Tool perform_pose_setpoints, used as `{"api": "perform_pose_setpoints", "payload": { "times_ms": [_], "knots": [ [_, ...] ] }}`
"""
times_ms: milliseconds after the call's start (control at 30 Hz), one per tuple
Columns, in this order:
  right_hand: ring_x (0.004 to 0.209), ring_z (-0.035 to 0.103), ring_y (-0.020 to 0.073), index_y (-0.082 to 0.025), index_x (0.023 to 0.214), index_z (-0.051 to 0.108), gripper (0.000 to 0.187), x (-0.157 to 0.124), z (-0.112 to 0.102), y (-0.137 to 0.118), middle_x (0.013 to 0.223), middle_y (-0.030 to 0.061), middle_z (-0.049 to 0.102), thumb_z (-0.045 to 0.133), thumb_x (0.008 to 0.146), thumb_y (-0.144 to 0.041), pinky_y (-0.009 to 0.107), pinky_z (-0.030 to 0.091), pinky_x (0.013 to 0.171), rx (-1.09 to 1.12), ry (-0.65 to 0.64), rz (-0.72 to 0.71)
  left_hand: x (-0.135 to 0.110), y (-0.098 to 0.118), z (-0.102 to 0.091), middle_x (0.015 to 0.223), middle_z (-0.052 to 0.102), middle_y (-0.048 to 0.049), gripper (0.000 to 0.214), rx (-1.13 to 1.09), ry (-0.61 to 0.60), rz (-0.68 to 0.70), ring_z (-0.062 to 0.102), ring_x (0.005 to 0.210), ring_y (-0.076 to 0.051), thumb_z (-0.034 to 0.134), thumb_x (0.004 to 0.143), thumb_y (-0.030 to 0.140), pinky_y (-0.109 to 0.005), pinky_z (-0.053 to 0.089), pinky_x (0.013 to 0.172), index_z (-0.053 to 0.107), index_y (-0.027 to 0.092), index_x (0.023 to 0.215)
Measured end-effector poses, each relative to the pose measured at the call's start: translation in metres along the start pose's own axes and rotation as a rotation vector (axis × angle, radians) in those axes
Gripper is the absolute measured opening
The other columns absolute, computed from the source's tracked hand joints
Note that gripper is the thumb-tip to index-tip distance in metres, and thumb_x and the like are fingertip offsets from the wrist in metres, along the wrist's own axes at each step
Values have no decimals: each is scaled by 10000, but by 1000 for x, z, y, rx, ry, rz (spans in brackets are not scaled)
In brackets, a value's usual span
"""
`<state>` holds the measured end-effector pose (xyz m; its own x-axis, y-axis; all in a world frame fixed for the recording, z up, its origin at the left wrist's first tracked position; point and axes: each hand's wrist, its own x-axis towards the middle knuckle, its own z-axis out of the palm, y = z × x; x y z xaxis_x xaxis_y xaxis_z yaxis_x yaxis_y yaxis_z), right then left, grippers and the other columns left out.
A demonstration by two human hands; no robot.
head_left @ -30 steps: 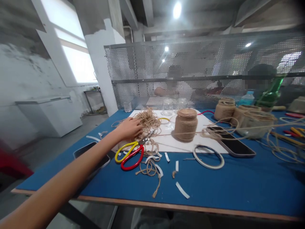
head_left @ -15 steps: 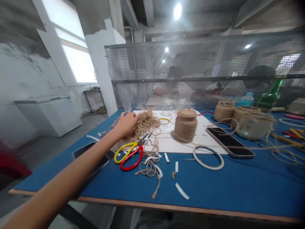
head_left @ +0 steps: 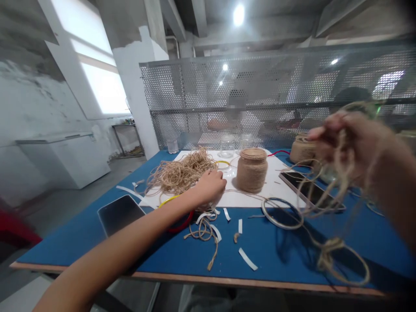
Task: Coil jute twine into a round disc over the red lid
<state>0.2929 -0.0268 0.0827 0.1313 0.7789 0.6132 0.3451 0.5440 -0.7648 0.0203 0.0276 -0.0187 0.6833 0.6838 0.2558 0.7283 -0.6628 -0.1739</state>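
My left hand [head_left: 211, 187] lies on the yellow and red scissors [head_left: 178, 219], fingers curled over the blades beside the heap of jute twine [head_left: 180, 173]. Whether it grips them I cannot make out. My right hand [head_left: 349, 138] is raised at the right, blurred, with its fingers closed on loops of jute twine [head_left: 328, 203] that hang down to the blue table [head_left: 292, 251]. A jar wrapped in twine [head_left: 251, 170] stands on the white sheet [head_left: 276, 195] between the hands.
A phone [head_left: 121, 212] lies at the left and another [head_left: 308, 190] under the hanging twine. A roll of tape [head_left: 282, 212], white paper strips and twine scraps lie at the front. Glass jars [head_left: 228, 145] and wrapped jars [head_left: 302, 148] stand before a perforated screen; people sit behind it.
My left hand has moved from the twine heap down onto the scissors. My right hand has come up into view holding loops of twine.
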Motion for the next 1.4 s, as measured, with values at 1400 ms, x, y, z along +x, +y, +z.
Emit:
{"api": "perform_pose_setpoints", "payload": {
  "times_ms": [1400],
  "knots": [
    [945,543,183,-161,953,559,475,-80,135,37,983,79,596,360,791,-561,317,359,890,907,-390,829,35,34,-103,583,461,1,454,-667,716,73,458,562,-105,213,905,451,-231,336,509,467,165,660]
  ]
}}
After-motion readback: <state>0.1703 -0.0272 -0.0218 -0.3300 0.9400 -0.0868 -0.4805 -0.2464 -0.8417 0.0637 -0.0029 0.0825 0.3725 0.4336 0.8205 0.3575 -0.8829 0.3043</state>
